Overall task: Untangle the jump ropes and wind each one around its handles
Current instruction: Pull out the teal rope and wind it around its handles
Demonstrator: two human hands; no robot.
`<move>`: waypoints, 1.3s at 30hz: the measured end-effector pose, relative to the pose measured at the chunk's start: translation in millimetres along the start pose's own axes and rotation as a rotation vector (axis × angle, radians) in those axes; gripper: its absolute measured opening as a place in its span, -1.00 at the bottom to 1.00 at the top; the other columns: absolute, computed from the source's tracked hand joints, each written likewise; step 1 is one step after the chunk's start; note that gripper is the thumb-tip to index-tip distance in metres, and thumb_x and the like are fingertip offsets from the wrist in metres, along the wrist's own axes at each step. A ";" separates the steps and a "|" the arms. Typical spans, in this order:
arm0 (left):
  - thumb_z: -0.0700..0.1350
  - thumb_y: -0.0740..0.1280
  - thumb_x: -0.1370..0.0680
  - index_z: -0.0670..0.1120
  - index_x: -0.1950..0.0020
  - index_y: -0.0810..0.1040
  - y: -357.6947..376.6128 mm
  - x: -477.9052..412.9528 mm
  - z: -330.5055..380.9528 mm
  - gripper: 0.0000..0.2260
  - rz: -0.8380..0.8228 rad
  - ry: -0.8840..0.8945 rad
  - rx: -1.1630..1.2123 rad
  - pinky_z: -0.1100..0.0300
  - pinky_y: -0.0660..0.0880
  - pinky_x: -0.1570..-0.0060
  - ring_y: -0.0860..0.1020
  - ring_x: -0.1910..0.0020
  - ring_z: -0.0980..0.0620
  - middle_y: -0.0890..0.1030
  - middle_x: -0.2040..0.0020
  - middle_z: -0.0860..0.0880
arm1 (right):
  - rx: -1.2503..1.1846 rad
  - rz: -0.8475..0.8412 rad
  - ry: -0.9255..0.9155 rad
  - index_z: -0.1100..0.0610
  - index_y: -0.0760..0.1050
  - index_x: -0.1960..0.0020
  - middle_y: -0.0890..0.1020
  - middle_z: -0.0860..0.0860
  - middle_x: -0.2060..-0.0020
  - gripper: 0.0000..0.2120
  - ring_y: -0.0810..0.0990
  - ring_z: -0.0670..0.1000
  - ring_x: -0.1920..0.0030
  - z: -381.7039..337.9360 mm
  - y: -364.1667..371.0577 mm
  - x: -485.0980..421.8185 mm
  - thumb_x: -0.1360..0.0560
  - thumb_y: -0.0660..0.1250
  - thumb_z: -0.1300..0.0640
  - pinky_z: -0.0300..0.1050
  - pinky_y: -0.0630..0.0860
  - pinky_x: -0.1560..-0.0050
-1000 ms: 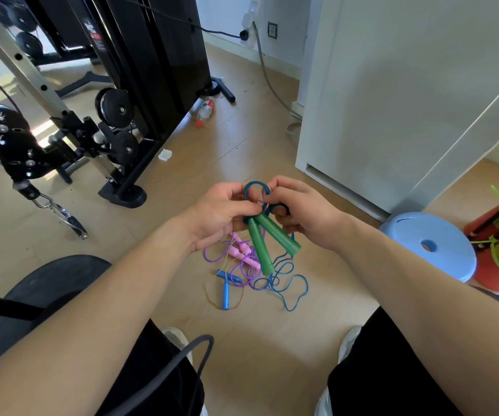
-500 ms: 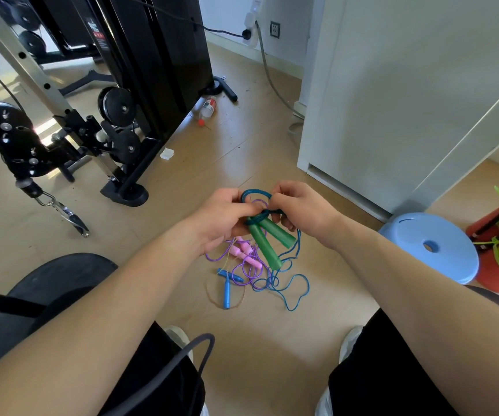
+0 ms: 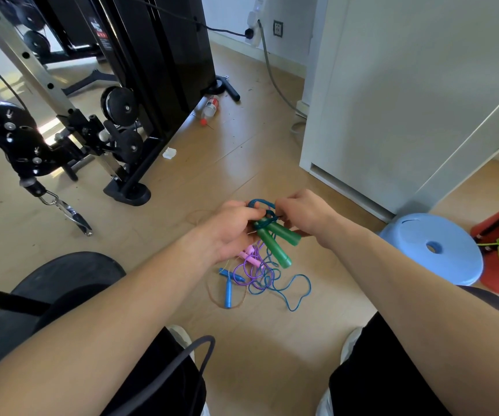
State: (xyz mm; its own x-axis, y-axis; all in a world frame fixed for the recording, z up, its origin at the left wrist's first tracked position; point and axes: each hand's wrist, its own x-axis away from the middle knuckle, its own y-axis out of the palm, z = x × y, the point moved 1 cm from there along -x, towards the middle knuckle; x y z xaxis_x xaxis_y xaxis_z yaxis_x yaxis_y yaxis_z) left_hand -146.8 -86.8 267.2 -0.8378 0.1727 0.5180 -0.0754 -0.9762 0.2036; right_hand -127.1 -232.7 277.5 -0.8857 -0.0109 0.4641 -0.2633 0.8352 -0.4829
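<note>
Wooden flooring (image 3: 242, 163) fills the scene, with a black weight machine (image 3: 140, 70) at the far left, a white cabinet (image 3: 392, 100) at the far right and a blue plastic stool (image 3: 431, 250) to the right. Above the floor, the two green handles (image 3: 275, 244) are held side by side with their free ends pointing down and near — a position that appears chosen so that the teal cord (image 3: 260, 203) can be laid around both at once. The left hand (image 3: 230, 232) is closed around the upper ends of the handles, while the fingers of the right hand (image 3: 302, 214) are pinched on the cord, which is looped over the top. The rest of the cord trails down to the floor, where it is mixed with a purple rope (image 3: 249, 270) with pink handles (image 3: 249, 256) and a rope with blue handles (image 3: 228, 291) — these lie untouched, judged to be left for later.
</note>
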 end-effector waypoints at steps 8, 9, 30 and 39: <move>-0.34 0.16 -0.64 -0.28 0.02 0.48 -5.6 -1.9 -3.2 -0.87 -0.051 -0.014 0.124 -0.03 0.56 -0.12 0.59 0.01 -0.17 0.60 0.10 -0.24 | -0.139 -0.008 -0.173 0.06 0.40 0.10 0.57 0.03 0.26 -0.83 0.57 0.10 0.32 3.0 4.8 4.7 -0.44 0.31 0.30 -0.07 0.53 0.34; -0.34 0.15 -0.64 -0.25 0.07 0.48 -6.3 -1.6 -2.5 -0.85 -0.050 -0.006 0.137 0.02 0.60 -0.03 0.62 0.11 -0.12 0.62 0.20 -0.19 | -0.074 0.023 -0.252 0.04 0.41 0.13 0.58 0.01 0.24 -0.80 0.59 0.13 0.30 2.3 6.2 4.4 -0.42 0.31 0.33 -0.03 0.56 0.26; -0.33 0.31 -0.58 -0.22 -0.11 0.45 -9.2 0.0 6.2 -0.87 0.084 0.072 -0.002 0.14 0.63 0.18 0.60 0.22 -0.02 0.58 0.12 -0.14 | 0.280 0.101 -0.446 0.08 0.60 0.16 0.68 -0.01 0.23 -0.86 0.64 0.04 0.20 4.8 2.9 9.7 -0.51 0.40 0.03 0.03 0.60 0.09; -0.27 0.22 -0.61 0.11 -0.10 0.51 -7.4 -5.3 1.9 -0.73 0.143 0.455 -0.642 0.22 0.54 0.06 0.56 0.15 0.04 0.60 0.13 0.06 | 0.388 0.170 -0.461 -0.01 0.54 0.08 0.58 0.00 0.03 -0.88 0.58 0.07 0.01 11.1 8.7 0.2 -0.55 0.32 -0.04 0.00 0.53 0.04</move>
State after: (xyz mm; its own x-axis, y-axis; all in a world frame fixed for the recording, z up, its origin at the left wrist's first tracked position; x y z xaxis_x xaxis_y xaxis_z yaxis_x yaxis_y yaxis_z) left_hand -140.7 -80.2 264.6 -0.9909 0.1046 0.0848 -0.1311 -0.8937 -0.4292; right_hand -133.8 -231.5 265.2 -0.9785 -0.2039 0.0309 -0.1474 0.5864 -0.7965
